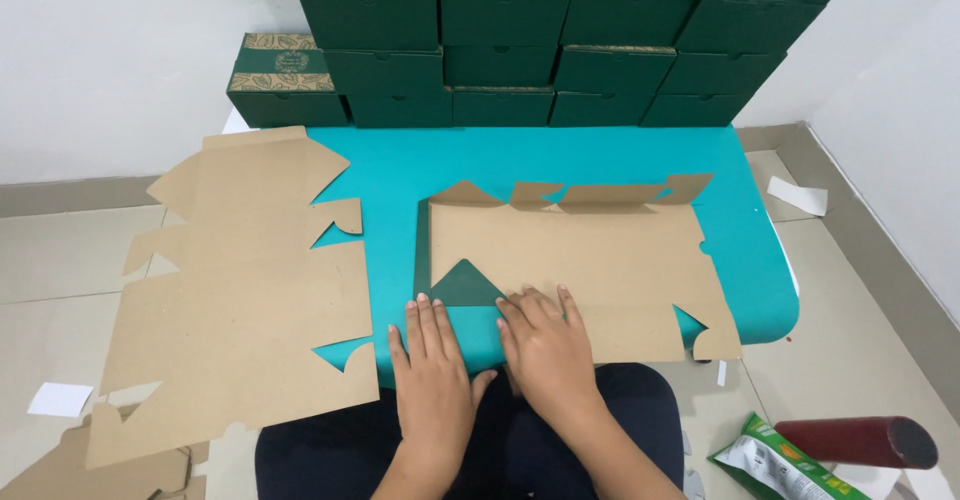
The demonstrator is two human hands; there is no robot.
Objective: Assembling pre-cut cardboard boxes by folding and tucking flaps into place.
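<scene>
A flat brown cardboard box blank (590, 265) is pressed down on a teal table (560, 155) by two bare hands, seen from above. The left hand (432, 360) is laid palm down with fingers straight and together at the near edge of the table, just beside the blank's near left corner; nothing is gripped by it. The right hand (547, 345) is spread flat on the blank's near edge, fingers extended, likewise closed on nothing. A dark green triangular flap (466, 286) is folded over the blank just ahead of the fingertips of both hands, and a row of small tabs is turned up along the far edge. A stack of unfolded brown blanks (235, 290) is piled to the left, overhanging the table. Finished dark green boxes (560, 40) are stacked against the white wall at the far end. On the tiled floor at lower right, a dark red tube (860, 440) and a green packet (775, 465) are seen.
</scene>
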